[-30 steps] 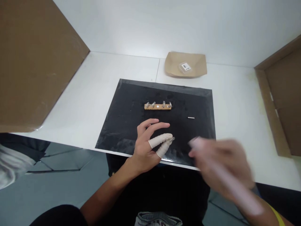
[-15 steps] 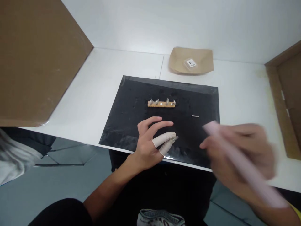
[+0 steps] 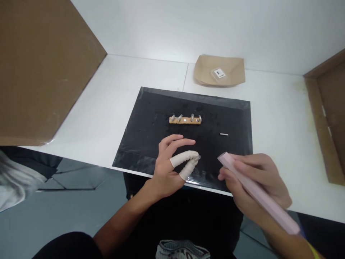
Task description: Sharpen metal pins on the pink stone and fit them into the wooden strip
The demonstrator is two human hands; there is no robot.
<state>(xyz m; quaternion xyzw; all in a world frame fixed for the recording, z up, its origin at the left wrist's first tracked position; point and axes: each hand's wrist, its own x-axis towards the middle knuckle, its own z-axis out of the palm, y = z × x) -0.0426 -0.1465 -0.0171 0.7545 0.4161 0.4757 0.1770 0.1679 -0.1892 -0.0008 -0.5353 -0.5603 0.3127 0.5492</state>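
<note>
Left hand pinches a small clear piece between sheathed fingertips above the black mat; right hand grips a pink stick, held apart from the piece. Judged a holding step, calling next for a steady pinch.

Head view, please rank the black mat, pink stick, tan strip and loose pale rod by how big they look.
Largest: black mat
Pink stick
Tan strip
Smallest: loose pale rod
</note>
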